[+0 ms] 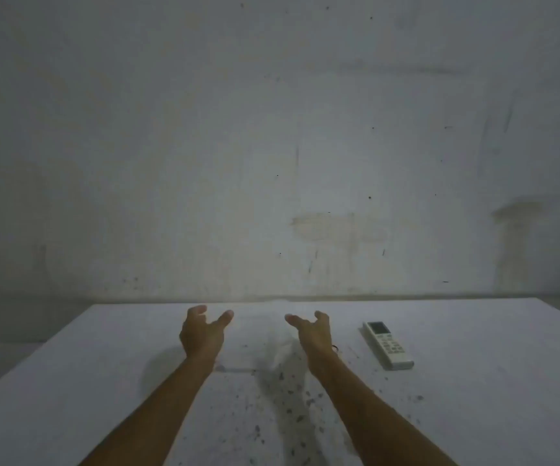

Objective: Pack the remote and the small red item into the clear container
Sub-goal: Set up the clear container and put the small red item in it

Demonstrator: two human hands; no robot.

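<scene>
On the white table [104,381], both hands are reaching forward with fingers spread wide, holding nothing. Between the left hand [201,334] and right hand [314,334] a faint clear container [255,341] is sitting. At three o'clock of the right hand, the remote [387,344] is lying apart; its button writing is unreadable.

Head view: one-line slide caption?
Both open hands, left hand and right hand, flank a faint clear container; remote lies right.
</scene>
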